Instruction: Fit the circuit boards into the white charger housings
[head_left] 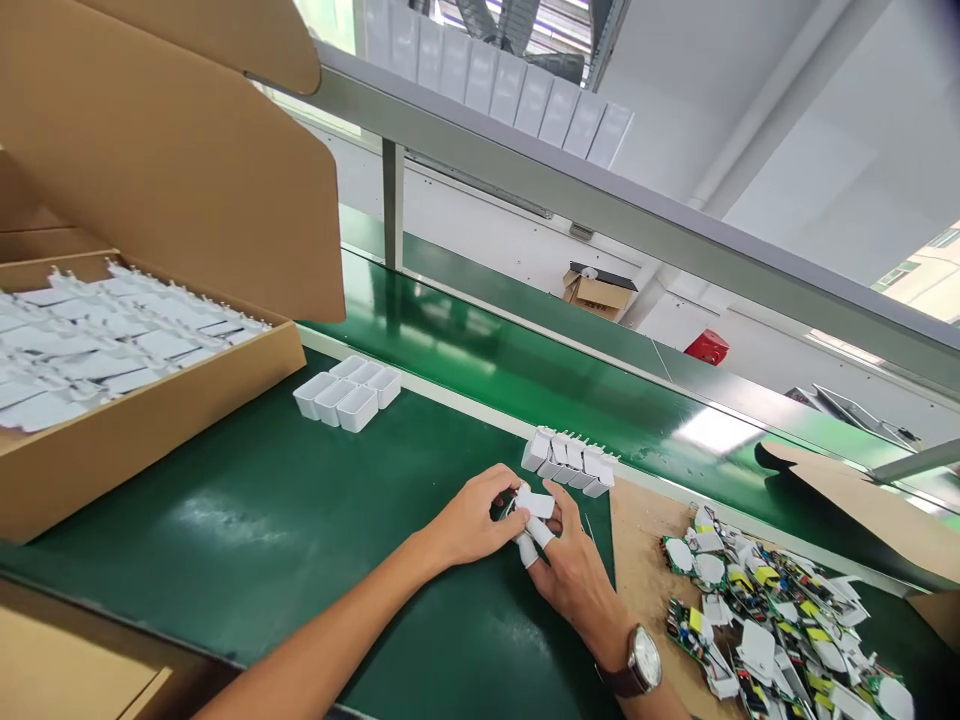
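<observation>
My left hand [480, 518] and my right hand [574, 570] meet over the green work surface. Between them is a small white plastic part [536, 503], gripped by the fingers of both. A darker bit shows beside it near my left fingertips, too small to name. White finger covers sit on several of my fingertips. Just beyond the hands stands a row of white plastic housings [570, 460] with pins sticking up. Farther left, a group of open white housings [349, 392] stands with the hollow sides up.
On the right, a heap of circuit boards [772, 610] with white and yellow parts lies on a cardboard sheet [637, 560]. An open cardboard box [172, 420] with rows of white pieces stands at left. A green conveyor belt [480, 345] runs behind, under a metal rail [600, 210].
</observation>
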